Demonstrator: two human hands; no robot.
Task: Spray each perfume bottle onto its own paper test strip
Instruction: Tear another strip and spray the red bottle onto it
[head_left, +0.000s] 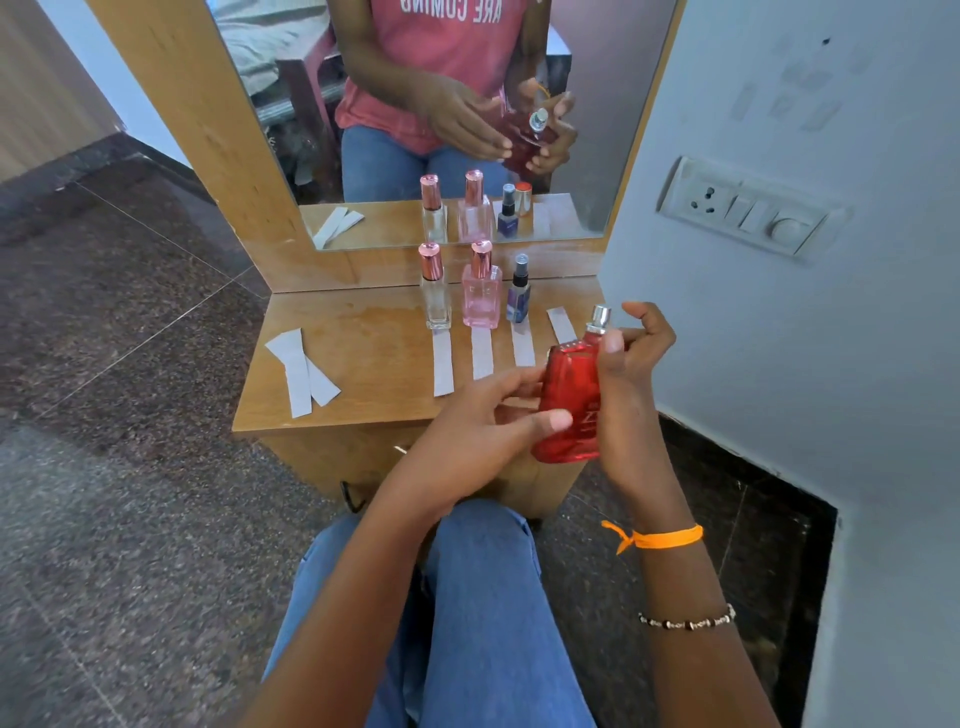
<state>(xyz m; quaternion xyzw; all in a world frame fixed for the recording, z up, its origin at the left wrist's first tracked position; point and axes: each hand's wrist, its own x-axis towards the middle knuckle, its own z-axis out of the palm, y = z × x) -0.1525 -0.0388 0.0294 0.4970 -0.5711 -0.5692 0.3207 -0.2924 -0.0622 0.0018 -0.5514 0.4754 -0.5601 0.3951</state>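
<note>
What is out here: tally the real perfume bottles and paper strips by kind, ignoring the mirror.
Capped bottles, rose-gold tops: 2, clear and pink
Uncapped spray bottles: 2, dark blue and red
Paper strips laid in a row: 4
Spare paper strips at left: 2
Total: 10

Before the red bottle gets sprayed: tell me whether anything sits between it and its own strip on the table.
Nothing visible does. The red bottle is held in both hands, left hand and right hand, above the table's front right. Its strip, the rightmost, lies bare just behind it; the small dark spray bottle stands off to the left.

Mirror (415, 104), wall switchboard (748, 210) (perhaps dusty)
</note>
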